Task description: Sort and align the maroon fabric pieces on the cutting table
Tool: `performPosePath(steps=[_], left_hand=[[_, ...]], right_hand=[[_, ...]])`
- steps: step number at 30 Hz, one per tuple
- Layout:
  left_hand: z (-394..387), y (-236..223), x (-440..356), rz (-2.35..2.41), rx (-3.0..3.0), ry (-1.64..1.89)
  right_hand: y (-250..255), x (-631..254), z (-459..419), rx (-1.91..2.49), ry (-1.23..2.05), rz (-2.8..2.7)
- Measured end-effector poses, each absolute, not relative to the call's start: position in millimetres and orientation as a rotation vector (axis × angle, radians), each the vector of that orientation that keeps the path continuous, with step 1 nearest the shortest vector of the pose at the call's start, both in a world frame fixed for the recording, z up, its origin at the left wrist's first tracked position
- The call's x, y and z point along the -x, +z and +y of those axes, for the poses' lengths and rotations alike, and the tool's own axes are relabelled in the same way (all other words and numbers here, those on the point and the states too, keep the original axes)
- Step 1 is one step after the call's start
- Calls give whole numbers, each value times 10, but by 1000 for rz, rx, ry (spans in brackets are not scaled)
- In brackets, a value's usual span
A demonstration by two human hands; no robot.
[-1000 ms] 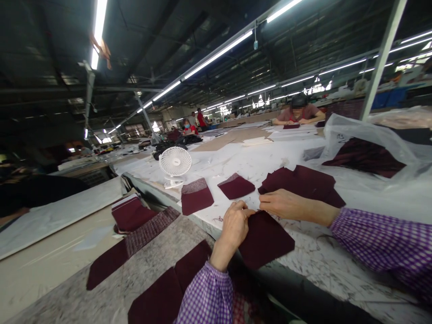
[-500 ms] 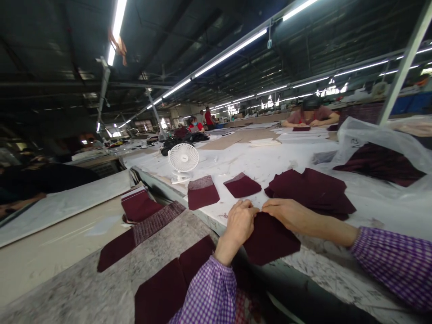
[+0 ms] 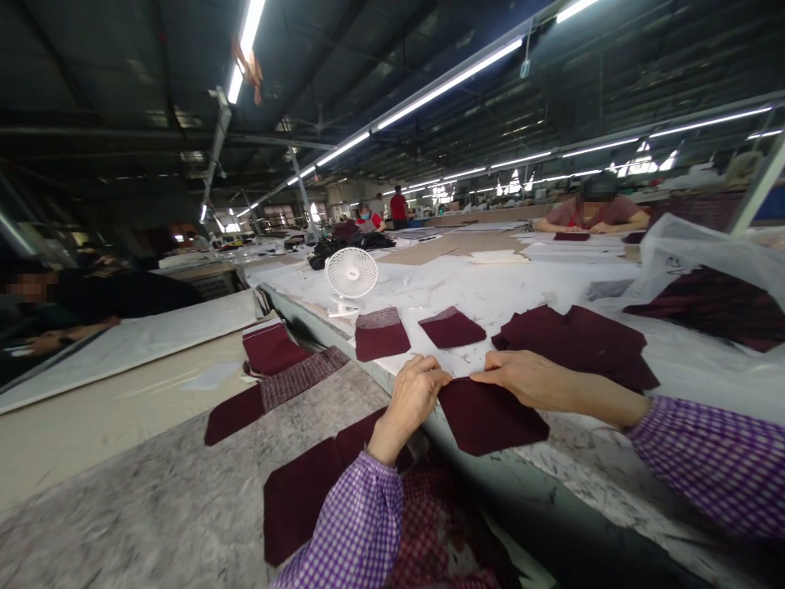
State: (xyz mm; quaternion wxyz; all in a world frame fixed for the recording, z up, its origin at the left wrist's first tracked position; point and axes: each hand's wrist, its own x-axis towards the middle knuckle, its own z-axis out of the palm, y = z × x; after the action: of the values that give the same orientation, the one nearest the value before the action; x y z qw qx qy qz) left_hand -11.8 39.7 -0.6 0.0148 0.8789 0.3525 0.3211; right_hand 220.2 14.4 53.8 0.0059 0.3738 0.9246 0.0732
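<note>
— Since a moment ago, what has shifted?

— Both my hands have slid a little left along the table edge (image 3: 509, 483), and the dark red cloth piece (image 3: 491, 415) has come with them.

— Where does that piece lie?

— Flat on the table, just in front of me. My left hand (image 3: 412, 397) pinches its upper left corner, fingers curled shut on the cloth. My right hand (image 3: 526, 379) lies on its top edge, fingers stretched out and pressing down, not clenched.

— What's around it?

— A loose pile of the same cloth (image 3: 576, 339) sits just beyond my right hand. Two single pieces (image 3: 381, 335) lie farther back, near a small white fan (image 3: 351, 275). More pieces (image 3: 307, 491) lie on the lower surface under my left sleeve.
</note>
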Motion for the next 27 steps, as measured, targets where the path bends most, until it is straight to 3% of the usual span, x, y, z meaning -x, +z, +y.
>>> performPosePath(steps=[6, 17, 27], left_hand=[[331, 38, 118, 1150, -2800, 931], [440, -51, 302, 939, -2270, 1184], [392, -1, 253, 955, -2370, 1170]], right_hand=[[678, -2040, 132, -1055, 431, 2761], [663, -2072, 251, -932, 273, 3055], [683, -2058, 309, -894, 228, 3053]])
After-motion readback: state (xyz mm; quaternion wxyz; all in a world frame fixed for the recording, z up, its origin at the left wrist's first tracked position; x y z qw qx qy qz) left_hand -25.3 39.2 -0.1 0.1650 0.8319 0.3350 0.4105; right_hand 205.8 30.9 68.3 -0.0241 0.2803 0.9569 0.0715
